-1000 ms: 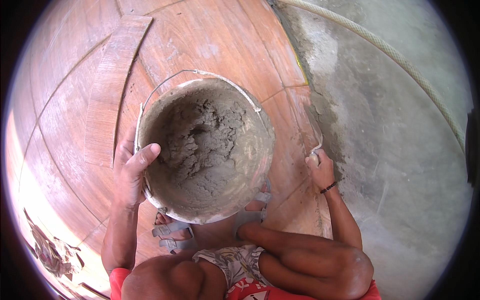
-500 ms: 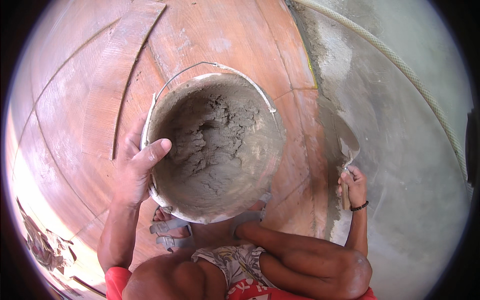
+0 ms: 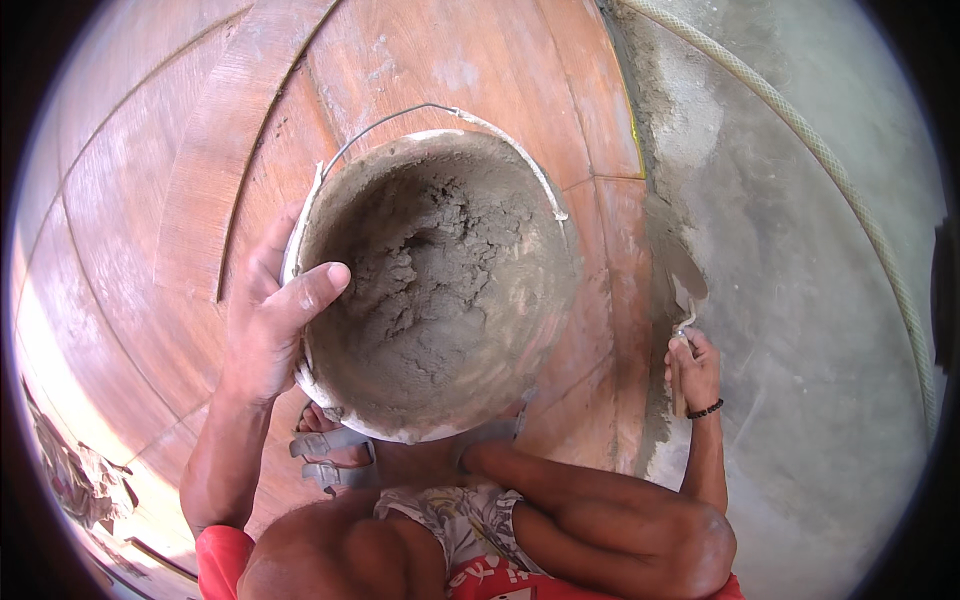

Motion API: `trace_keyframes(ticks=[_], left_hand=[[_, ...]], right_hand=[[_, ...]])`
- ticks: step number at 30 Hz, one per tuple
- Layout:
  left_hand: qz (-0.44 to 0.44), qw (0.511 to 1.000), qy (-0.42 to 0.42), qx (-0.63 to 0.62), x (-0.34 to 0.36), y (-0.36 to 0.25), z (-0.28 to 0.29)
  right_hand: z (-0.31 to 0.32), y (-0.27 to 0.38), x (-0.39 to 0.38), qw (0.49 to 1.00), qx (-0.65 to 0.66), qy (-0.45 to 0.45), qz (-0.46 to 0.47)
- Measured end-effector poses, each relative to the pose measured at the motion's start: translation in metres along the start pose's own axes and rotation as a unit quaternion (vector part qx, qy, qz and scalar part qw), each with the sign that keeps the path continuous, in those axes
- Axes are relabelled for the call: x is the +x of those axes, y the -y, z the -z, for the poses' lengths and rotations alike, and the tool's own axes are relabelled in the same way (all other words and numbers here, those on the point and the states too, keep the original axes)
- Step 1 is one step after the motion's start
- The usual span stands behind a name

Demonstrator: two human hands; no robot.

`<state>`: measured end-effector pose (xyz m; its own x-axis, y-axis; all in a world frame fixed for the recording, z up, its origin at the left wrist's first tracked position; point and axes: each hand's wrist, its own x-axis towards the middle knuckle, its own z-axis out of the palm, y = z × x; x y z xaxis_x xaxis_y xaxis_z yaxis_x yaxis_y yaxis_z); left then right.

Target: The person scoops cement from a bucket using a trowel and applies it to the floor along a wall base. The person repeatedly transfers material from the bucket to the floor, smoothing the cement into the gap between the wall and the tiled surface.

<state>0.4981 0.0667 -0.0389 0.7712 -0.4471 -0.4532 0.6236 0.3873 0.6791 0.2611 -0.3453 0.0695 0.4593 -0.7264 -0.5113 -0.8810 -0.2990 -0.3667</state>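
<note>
My left hand (image 3: 277,313) grips the left side of a round bucket (image 3: 535,280), its thumb over the rim. The bucket holds lumpy wet grey mortar (image 3: 425,260), and its wire handle (image 3: 430,106) arches over the far rim. My right hand (image 3: 696,365) is closed on the wooden handle of a trowel (image 3: 687,275). The mortar-coated blade lies at a strip of wet mortar (image 3: 665,235) along the seam between the orange wood-look tiles (image 3: 590,260) and the grey concrete.
A plank-like piece (image 3: 220,160) lies on the tiles at left. A pale hose (image 3: 820,150) curves across the grey concrete floor (image 3: 800,350) at right. A crumpled brown scrap (image 3: 90,480) is at lower left. My sandalled foot (image 3: 330,460) is below the bucket.
The trowel and my right hand have moved rightward from the tile edge onto the mortar strip, then slightly back left. The bucket, still in my left hand, has shifted a little right and up.
</note>
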Motion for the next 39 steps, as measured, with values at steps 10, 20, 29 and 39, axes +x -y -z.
trace_keyframes(ticks=[10, 20, 29, 39], left_hand=[[-0.008, 0.999, 0.009, 0.038, 0.001, -0.001, 0.0], [0.016, 0.999, 0.024, 0.038, 0.002, -0.004, 0.005], [0.004, 1.0, 0.02, 0.015, 0.001, 0.002, 0.006], [0.008, 1.0, 0.006, 0.009, 0.002, 0.002, 0.004]], right_hand=[[-0.009, 0.002, -0.029, 0.982, -0.118, -0.015, 0.147], [-0.014, 0.051, 0.024, 1.0, 0.004, -0.001, 0.021], [0.002, 0.033, 0.002, 0.991, -0.071, -0.067, 0.096], [-0.047, -0.02, 0.004, 0.932, -0.206, -0.034, 0.295]])
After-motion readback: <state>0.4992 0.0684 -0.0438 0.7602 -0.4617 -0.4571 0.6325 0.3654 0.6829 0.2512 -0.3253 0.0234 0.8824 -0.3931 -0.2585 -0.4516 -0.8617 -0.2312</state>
